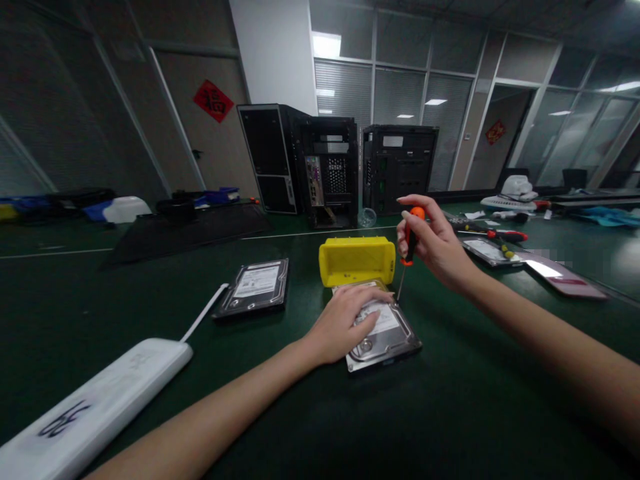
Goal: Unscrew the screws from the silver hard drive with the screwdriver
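A hard drive (393, 340) with a white label lies flat on the table in front of me. My left hand (350, 317) rests across its top, fingers stretched out and lying flat over the label. In my right hand (430, 237) is a screwdriver (411, 237) with an orange and black handle, gripped near the top of the handle. Its thin shaft points down, and the tip is at the drive's far right edge; whether it sits in a screw is too small to tell. Just behind the drive stands a yellow plastic bin (357, 263), its opening facing me.
A second hard drive (256, 287) lies to the left, near a white power bank (100, 407) with a cable. Computer cases (327, 173) stand at the back. On the right are another drive (493, 252), pliers (507, 236) and a phone (563, 273).
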A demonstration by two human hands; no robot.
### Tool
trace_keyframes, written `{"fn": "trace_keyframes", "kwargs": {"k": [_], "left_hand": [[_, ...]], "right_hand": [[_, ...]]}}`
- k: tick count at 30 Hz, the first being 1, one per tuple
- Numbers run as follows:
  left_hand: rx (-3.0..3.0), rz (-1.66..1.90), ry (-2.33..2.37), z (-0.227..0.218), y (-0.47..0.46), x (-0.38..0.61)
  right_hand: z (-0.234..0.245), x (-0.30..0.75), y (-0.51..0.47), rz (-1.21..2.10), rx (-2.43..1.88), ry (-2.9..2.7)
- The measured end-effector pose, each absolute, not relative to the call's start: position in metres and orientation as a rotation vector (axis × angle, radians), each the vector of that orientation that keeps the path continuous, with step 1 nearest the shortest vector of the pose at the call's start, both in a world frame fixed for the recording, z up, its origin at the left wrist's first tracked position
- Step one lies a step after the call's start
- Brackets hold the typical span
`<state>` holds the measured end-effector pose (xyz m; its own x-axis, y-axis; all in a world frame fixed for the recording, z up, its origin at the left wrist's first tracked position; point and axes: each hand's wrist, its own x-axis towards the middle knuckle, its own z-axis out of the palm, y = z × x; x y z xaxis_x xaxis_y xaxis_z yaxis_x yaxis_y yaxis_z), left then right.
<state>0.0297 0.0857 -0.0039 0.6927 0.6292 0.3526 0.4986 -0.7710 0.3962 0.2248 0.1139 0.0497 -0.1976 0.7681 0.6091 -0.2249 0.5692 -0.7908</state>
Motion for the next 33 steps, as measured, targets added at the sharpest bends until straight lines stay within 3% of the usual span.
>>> {"fn": "trace_keyframes", "kwargs": {"k": [26, 33], "left_hand": [[2.631, 0.695, 0.909, -0.0042, 0.0864, 0.0293], [2.643, 0.692, 0.912, -0.0064, 0.0878, 0.0289]], "right_hand": [[0.0527, 0.2215, 0.1107, 1.013, -0.392, -1.532], [0.056, 0.2189, 0.1071, 1.168, -0.285, -1.474]]}}
